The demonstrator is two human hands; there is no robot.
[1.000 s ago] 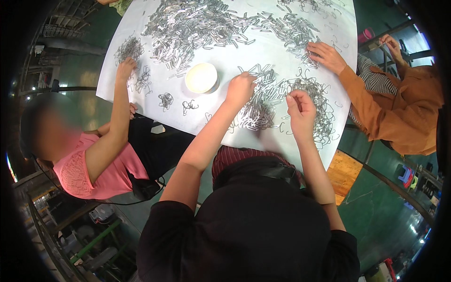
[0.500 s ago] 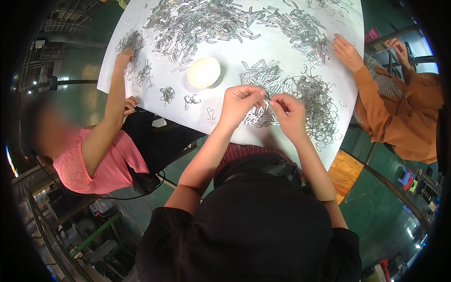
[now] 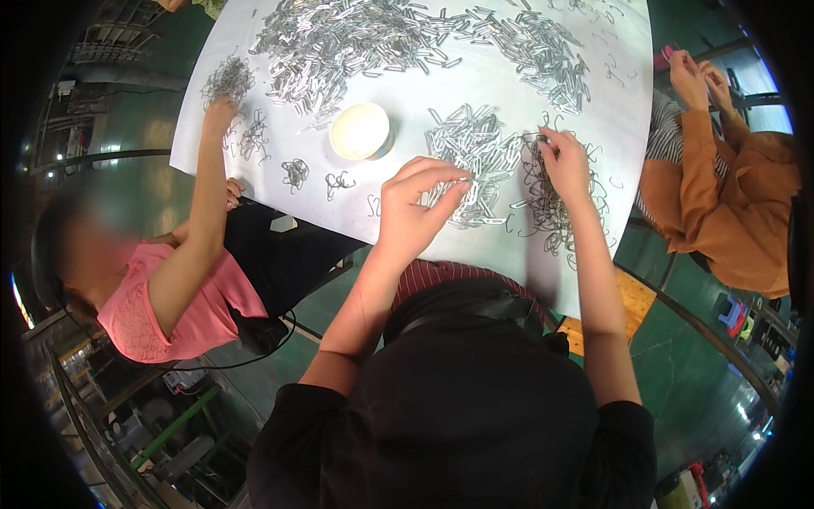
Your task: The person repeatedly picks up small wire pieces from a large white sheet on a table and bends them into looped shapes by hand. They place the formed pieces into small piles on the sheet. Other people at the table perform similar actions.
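My left hand (image 3: 414,204) hovers over the near edge of a pile of slim silver metal clips (image 3: 465,136). Its thumb and forefinger are pinched together; whatever is between the tips is too small to make out. My right hand (image 3: 566,165) is over a heap of bent dark wire hooks (image 3: 555,222), thumb and forefinger apart above its upper part. Thin hooks lie around its fingertips, and I see none clearly gripped. A white round tub (image 3: 359,132) stands to the left of the clips.
Far up the white table (image 3: 407,102) lies a large spread of clips (image 3: 339,47). Small hook clusters (image 3: 295,174) lie at left. A co-worker in pink (image 3: 170,297) reaches to a hook pile (image 3: 229,81); another in brown (image 3: 721,204) sits at right, both hands raised.
My hands have parted: the right moved right to the wire hooks, the left slightly left and down. The co-worker at right has lifted a hand off the table.
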